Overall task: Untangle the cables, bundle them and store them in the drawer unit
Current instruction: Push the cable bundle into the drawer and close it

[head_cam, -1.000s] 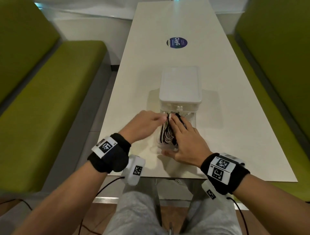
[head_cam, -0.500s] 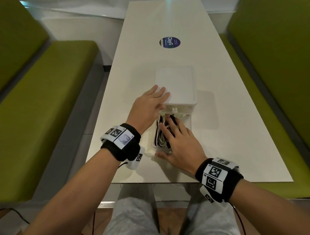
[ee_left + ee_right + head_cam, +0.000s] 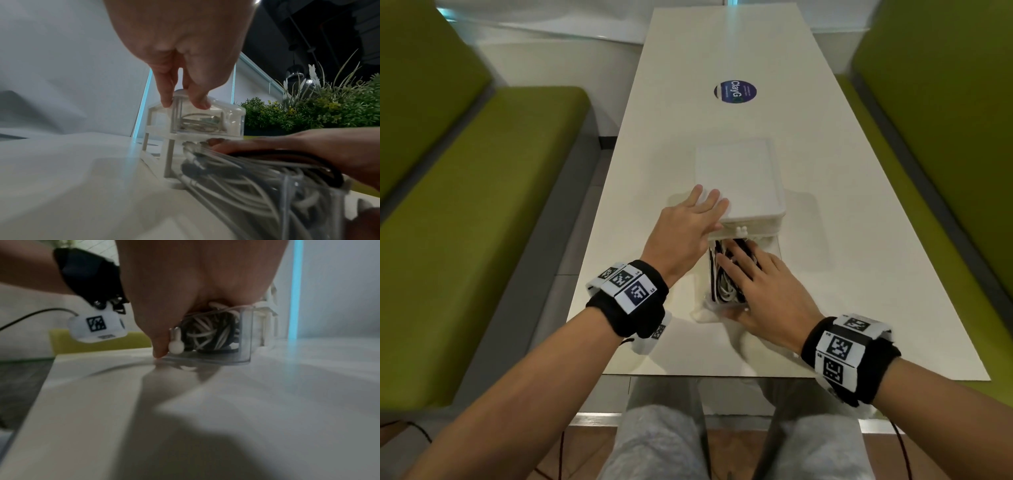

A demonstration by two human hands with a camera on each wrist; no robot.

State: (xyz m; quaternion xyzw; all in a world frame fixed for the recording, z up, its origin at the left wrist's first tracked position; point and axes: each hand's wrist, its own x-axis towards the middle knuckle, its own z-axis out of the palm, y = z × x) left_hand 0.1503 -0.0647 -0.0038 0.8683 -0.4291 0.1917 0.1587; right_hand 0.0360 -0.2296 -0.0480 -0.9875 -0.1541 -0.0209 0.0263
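Far left: green bench (image 3: 482, 212) beside white table (image 3: 876, 274). L hand (image 3: 681, 233) lies w/ straight fingers flat on near-left corner of the drawer unit (image 3: 739, 181) top; in left wrist view fingertips (image 3: 199, 100) touch the unit's top edge, not curled round it. Unit sits mid-table, clear walls, white frame; an upper drawer w/ coiled cable shows inside in left wrist view.

Bottom drawer (image 3: 702, 305) pulled out toward the person, resting on table. Cables (image 3: 719, 291), black + white, bundled, lie inside it; in right wrist view they fill the clear box behind its white knob (image 3: 175, 345).

R hand (image 3: 767, 294) lies over the drawer, fingers fairly straight, pressing down on the cables, thumb at drawer's front by the knob. No grip visible, hand is relaxed/flat.

Round blue sticker (image 3: 735, 92) further up the table. Second green bench (image 3: 945, 171) far right. Both wrists wear black bands w/ marker tags.
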